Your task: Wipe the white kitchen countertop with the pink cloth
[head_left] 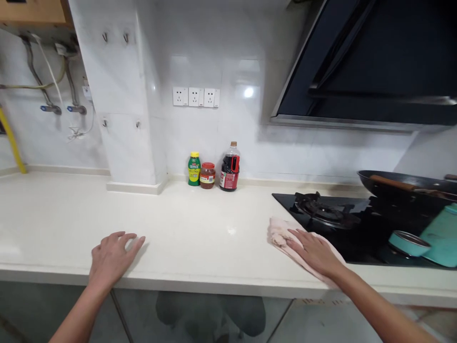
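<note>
Cloth [279, 237] matt; countertop [200, 238] smooth, glossy; range hood [378, 62] glossy.

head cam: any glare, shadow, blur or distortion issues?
Head view: bright glare spot on the wall, weaker one on the counter; head view: soft shadow on the wall beneath the hood, faint one beside the left hand; head view: right hand reasonably sharp; head view: wok looks stretched, probably lens distortion.

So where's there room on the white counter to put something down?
The biggest bare patch of counter is between the left hand and the pink cloth, in front of the jar. More room lies left of the left hand. It's crowded rightward: right hand on the cloth, then the stove with its wok.
</note>
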A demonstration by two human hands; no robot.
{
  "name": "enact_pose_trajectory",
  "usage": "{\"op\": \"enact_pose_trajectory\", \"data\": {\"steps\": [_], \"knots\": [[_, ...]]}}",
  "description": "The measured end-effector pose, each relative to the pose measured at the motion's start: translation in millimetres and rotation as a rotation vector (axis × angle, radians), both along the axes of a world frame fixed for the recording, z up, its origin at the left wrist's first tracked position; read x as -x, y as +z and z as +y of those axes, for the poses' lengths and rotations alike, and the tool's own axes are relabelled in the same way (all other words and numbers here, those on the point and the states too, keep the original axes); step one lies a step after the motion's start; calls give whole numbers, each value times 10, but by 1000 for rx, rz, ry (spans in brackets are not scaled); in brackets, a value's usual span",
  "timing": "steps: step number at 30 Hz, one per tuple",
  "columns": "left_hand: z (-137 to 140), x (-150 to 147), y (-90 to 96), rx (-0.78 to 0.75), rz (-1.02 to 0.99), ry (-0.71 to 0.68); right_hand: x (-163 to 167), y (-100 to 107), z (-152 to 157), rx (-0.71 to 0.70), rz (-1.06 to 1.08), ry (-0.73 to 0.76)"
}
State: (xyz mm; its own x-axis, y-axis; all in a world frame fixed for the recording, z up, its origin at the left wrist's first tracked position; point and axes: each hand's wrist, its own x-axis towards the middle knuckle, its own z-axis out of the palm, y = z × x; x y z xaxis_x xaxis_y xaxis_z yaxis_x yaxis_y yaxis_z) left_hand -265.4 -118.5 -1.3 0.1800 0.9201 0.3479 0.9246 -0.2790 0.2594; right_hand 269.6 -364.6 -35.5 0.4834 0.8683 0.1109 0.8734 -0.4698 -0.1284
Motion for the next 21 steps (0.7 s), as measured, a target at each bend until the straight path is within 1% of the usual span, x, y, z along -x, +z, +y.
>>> {"op": "enact_pose_trajectory", "data": {"steps": [3,5,7,9,12,14,16,18,19,21], "knots": [[26,-6,-11,-2,23,-19,235,-116,-281,-12,-7,-17],[36,-15,-11,1,28,-25,512,-138,-325,-50,-8,-21],[40,-24,-10,7,26,-27,879,-113,-258,-90,-12,20],[38,-28,-9,5,24,-29,1317,-60,-104,-118,-21,103],[29,-23,-14,-10,23,-26,2045,11,233,-173,-24,247],[22,-14,-15,-16,21,-25,2528,12,488,-228,-40,383],[17,-4,-12,-13,15,-28,2963,-39,738,-279,-99,538],[15,5,-3,-2,4,-30,3305,-134,950,-335,-168,648],[16,9,1,4,0,-32,3428,-192,1029,-362,-194,676],[24,15,6,12,-3,-36,3560,-311,1111,-452,-245,701]]}}
